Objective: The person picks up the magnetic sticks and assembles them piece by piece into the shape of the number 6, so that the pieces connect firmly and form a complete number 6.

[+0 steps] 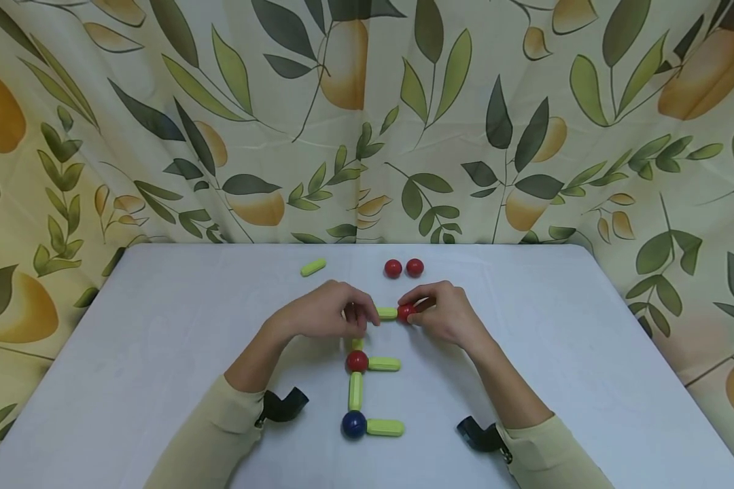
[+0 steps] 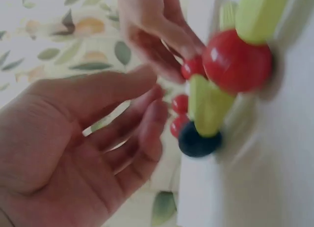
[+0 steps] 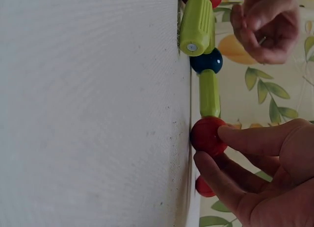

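Observation:
My right hand (image 1: 446, 314) pinches a red ball (image 3: 208, 136) between thumb and fingers. That ball sits on the end of a green rod (image 3: 209, 92), whose other end meets a dark blue ball (image 3: 206, 61). My left hand (image 1: 327, 311) hovers over this blue ball and hides it in the head view; the left wrist view shows its fingers loosely bent around nothing. Toward me, a chain runs through a red ball (image 1: 357, 361), an upright green rod (image 1: 356, 392) and a nearer blue ball (image 1: 354, 425). Green side rods (image 1: 384, 364) point right from both.
At the back of the white table (image 1: 189, 326) lie a loose green rod (image 1: 313, 267) and two red balls (image 1: 393, 269) side by side. A leaf-and-fruit patterned curtain (image 1: 404, 136) hangs behind. Each wrist carries a black camera mount (image 1: 284, 405).

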A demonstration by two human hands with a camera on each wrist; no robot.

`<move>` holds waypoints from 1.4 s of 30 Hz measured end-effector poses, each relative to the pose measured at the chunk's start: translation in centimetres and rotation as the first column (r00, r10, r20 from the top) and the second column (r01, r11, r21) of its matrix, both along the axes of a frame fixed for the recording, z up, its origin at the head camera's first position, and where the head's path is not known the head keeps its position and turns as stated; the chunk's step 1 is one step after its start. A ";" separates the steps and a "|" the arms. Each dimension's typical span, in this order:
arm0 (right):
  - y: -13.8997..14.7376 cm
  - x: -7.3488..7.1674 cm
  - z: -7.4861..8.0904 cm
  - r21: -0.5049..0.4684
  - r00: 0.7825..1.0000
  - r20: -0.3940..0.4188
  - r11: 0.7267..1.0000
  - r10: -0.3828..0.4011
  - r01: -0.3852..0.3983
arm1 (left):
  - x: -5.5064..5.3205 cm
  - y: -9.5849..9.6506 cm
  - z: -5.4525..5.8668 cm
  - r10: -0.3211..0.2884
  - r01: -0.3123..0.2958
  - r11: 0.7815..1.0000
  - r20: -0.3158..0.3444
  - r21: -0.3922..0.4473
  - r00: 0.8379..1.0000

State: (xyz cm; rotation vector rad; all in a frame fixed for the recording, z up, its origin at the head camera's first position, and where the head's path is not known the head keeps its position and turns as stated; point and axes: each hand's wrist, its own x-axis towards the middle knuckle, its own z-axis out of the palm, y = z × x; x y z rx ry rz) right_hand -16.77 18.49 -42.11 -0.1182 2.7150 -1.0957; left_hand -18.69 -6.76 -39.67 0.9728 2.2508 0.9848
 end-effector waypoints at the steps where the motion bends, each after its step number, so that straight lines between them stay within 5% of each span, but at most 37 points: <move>1: 0.0 0.0 0.0 -0.001 1.000 0.003 1.000 -0.001 0.001 | -0.3 -0.3 -0.1 0.045 -0.045 0.999 -0.019 0.010 0.999; 6: -0.1 0.0 0.0 0.003 1.000 0.015 1.000 -0.005 0.005 | -1.1 -1.0 -1.0 0.222 -0.219 0.975 -0.068 0.049 0.973; 11: -0.1 -0.2 0.0 0.005 1.000 0.022 1.000 -0.006 0.006 | -1.6 -1.3 -1.8 0.282 -0.276 0.958 -0.079 0.072 0.956; 27: -0.1 -0.1 0.1 -0.005 0.999 0.039 1.000 -0.021 0.021 | -2.3 -1.8 -3.7 0.239 -0.242 0.969 0.050 0.058 0.970; 42: 0.0 -0.2 0.0 -0.005 0.999 0.038 1.000 -0.017 0.017 | -2.5 -1.6 -4.1 0.262 -0.265 0.963 0.054 0.042 0.963</move>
